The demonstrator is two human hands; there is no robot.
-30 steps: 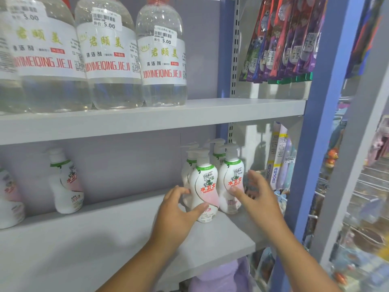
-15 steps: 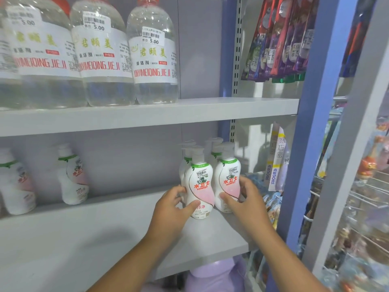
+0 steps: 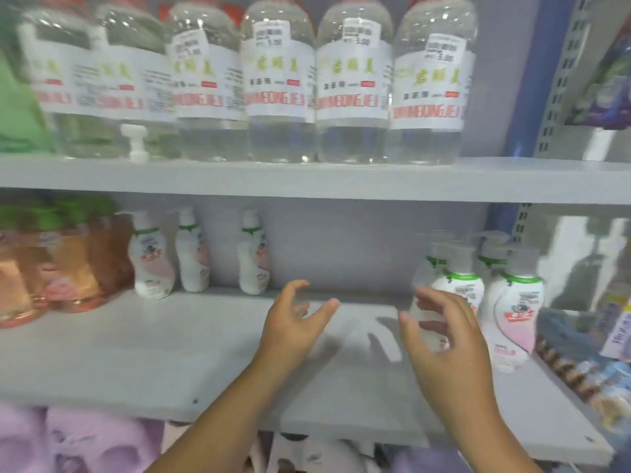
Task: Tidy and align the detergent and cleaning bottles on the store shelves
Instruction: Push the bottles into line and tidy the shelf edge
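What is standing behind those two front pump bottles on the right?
Behind the front pump bottles at least two more pump tops with green collars show. Their bodies are covered, so how many stand there is unclear. The right hand hides part of one front bottle.

Six clear bottles [image 3: 351,93], seven white pump bottles [image 3: 515,302], two hands [image 3: 293,322]
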